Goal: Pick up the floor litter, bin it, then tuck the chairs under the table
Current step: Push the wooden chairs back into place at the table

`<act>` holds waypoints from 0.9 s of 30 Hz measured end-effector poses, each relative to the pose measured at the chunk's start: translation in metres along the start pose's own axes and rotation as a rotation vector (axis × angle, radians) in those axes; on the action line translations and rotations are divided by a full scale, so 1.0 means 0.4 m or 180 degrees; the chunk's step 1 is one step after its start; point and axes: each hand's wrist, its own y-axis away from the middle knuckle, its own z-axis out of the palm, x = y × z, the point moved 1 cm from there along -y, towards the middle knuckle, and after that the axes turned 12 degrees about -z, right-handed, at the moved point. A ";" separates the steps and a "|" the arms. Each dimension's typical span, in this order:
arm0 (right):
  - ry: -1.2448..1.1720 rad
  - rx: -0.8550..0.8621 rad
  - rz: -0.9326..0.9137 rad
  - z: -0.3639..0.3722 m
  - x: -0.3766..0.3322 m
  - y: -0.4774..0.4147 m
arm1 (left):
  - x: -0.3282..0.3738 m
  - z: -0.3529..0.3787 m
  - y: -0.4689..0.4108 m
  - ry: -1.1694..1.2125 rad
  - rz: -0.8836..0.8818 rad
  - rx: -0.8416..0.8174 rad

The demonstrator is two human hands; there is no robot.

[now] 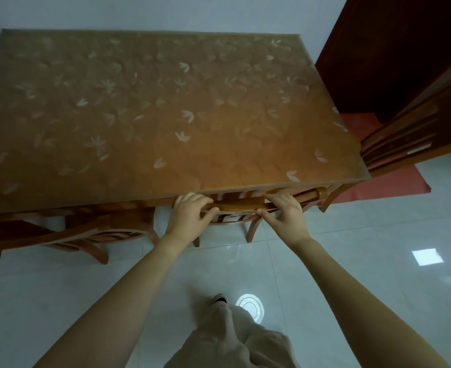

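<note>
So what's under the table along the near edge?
A chair tucked in, its top rail gripped by the left hand and right hand, and a second chair to its left. The table hides their seats and front legs.

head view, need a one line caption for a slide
Left hand and right hand grip a chair by its top rail at the table edge; second chair at left.

A glossy floor of pale white tiles [352,282] is seen, on which a bright square reflection of light [427,256] and a round reflection [249,305] are cast. A flat red mat [394,187] is laid near a dark red-brown wooden door [378,49].
</note>
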 end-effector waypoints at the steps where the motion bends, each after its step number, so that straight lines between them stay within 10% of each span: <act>1: 0.0115 0.0036 -0.0071 -0.007 -0.004 0.009 | 0.004 -0.009 0.008 -0.0104 0.0098 -0.0004; 11: 0.1030 0.0071 -0.0256 -0.166 0.041 0.200 | 0.255 0.019 0.124 -0.0726 0.0871 -0.0186; 27: 0.1122 0.0581 0.1412 -0.536 0.341 0.866 | 0.920 0.445 0.399 -0.0524 0.1905 -0.1068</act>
